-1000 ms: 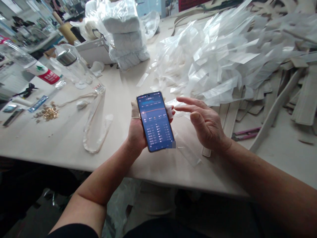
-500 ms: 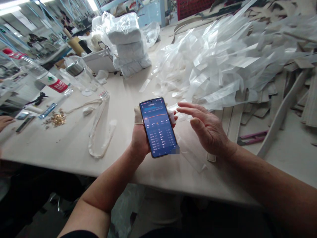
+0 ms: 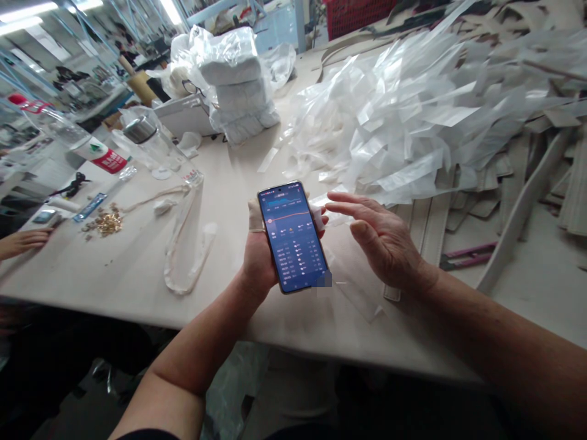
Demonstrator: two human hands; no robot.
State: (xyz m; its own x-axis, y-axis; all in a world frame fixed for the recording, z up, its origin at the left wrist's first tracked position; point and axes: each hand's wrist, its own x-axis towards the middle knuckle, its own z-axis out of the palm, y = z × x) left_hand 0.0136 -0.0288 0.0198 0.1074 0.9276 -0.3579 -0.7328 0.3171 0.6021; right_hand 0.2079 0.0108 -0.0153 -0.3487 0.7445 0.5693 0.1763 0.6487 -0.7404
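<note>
A smartphone (image 3: 294,238) with a lit blue screen, showing a curve and rows of small icons, lies tilted in my left hand (image 3: 260,256). That hand is closed around the phone from beneath, its fingertips showing at the right edge. A beige wrapping covers part of the thumb, and something white is on a finger. Just right of the phone, my right hand (image 3: 383,241) hovers with its fingers stretched out, holding nothing and apart from the screen. Below it, the end of a beige strap (image 3: 392,292) rests on the table (image 3: 220,318).
Thin plastic sheets (image 3: 389,128) heap up behind my right hand, beside beige strap pieces and purple-handled snips (image 3: 468,255). On the left are bottles (image 3: 103,156), brass-coloured bits (image 3: 110,223) and another person's hand (image 3: 25,241). Wrapped white bundles (image 3: 241,88) are stacked at the back.
The other person's hand at the left has reached further in over the table; the dark slim tool there is no longer seen. My hands and the phone are nearly unmoved.
</note>
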